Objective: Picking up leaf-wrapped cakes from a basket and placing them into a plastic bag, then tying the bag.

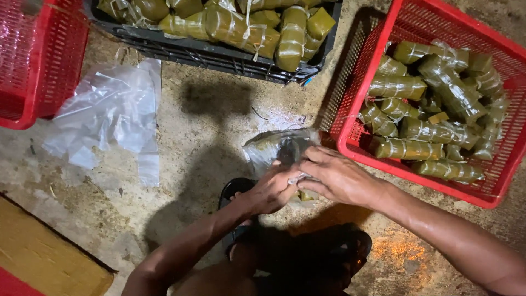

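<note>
— Both hands meet low: left hand (272,190) and right hand (335,176) grip a clear bag (276,147) of leaf-wrapped parcels on the floor.
— Bagging, I'd judge; closing its mouth needs firm pinching.

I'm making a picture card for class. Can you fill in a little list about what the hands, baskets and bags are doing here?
Left hand: grips the near end of a clear plastic bag with a green leaf-wrapped bundle inside
Right hand: fingers pinch the same bag
Red basket, right: holds many tied leaf-wrapped bundles
Black crate, top: more bundles piled in it
Second red basket, left: contents not visible
Loose plastic bags: lie on the concrete floor
Cardboard box: bottom left corner
</note>
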